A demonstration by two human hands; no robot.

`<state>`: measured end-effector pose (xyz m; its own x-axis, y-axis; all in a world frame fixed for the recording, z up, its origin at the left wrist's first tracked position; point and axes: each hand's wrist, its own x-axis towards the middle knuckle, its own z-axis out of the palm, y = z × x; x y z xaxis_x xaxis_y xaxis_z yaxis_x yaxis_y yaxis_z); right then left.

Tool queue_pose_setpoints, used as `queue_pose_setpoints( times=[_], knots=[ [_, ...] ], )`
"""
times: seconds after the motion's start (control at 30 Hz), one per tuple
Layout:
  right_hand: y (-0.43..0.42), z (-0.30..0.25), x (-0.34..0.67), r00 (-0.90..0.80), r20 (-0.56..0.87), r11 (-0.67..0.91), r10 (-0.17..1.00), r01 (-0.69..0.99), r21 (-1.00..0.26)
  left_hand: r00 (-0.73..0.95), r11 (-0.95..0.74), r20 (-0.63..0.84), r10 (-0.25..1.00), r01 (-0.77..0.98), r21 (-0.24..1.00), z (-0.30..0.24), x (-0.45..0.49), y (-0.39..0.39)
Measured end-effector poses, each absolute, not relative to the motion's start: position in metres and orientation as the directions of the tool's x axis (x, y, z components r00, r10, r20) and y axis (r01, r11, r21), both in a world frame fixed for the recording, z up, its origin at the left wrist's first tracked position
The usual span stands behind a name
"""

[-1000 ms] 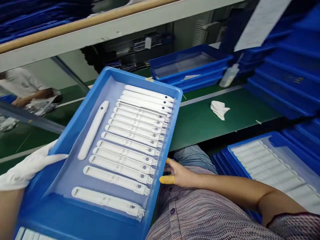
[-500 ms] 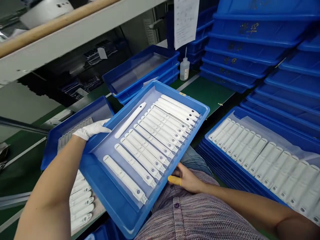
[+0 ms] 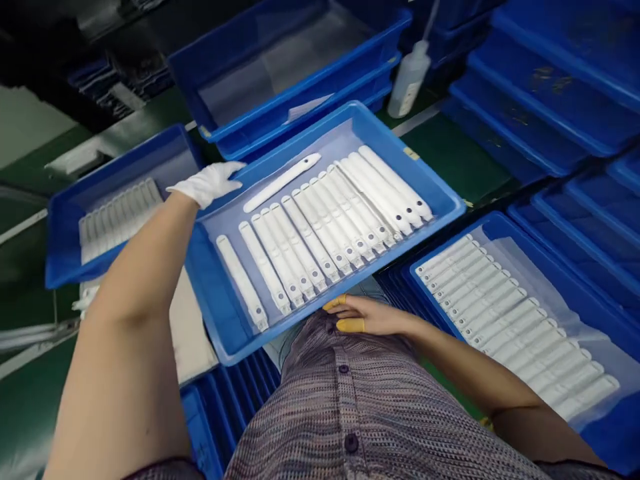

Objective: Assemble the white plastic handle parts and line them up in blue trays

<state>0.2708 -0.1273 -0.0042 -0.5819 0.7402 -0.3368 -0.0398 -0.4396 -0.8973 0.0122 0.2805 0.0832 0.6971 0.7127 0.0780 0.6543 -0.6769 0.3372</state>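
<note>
I hold a shallow blue plastic tray (image 3: 213, 287) lined with a clear film. My left hand (image 3: 207, 183), in a white glove, grips its upper left rim. My right hand (image 3: 363, 315) has yellow finger cots and holds the tray's near edge from below. Several white plastic strips (image 3: 320, 227) lie side by side in the tray, their holed ends toward me. One slimmer white strip (image 3: 283, 181) lies across the far side, apart from the row, close to my gloved fingers.
To the right, a blue tray (image 3: 453, 243) holds a film-covered row of white strips. A similar tray (image 3: 65, 247) sits at left, and a blue tray (image 3: 300, 100) lies beyond. Stacked blue trays (image 3: 550, 87), a plastic bottle (image 3: 410, 80) and a green bench (image 3: 450, 153) surround them.
The tray has turned clockwise in view, so the strips now run more nearly up and down. The view has tilted further down, and both hands remain on the tray.
</note>
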Motion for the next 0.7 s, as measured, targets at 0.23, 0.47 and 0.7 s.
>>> queue_pose_setpoints(
  times=[0.23,0.47,0.7],
  knots=[
    [-0.041,0.075,0.303,-0.812,-0.275,-0.225,0.515,0.182,-0.957,0.511,-0.539,0.189,0.838,0.726,0.428,0.105,-0.041,0.158],
    [0.056,0.07,0.154,-0.624,-0.395,0.274,0.674,0.708,-0.651,0.257,-0.2,-0.148,0.955,0.927,0.318,0.069,-0.071,0.041],
    [0.059,0.045,0.118,-0.524,-0.389,0.406,0.758,0.845,-0.348,-0.012,0.019,-0.219,0.976,0.999,0.027,0.046,-0.018,0.03]
  ],
)
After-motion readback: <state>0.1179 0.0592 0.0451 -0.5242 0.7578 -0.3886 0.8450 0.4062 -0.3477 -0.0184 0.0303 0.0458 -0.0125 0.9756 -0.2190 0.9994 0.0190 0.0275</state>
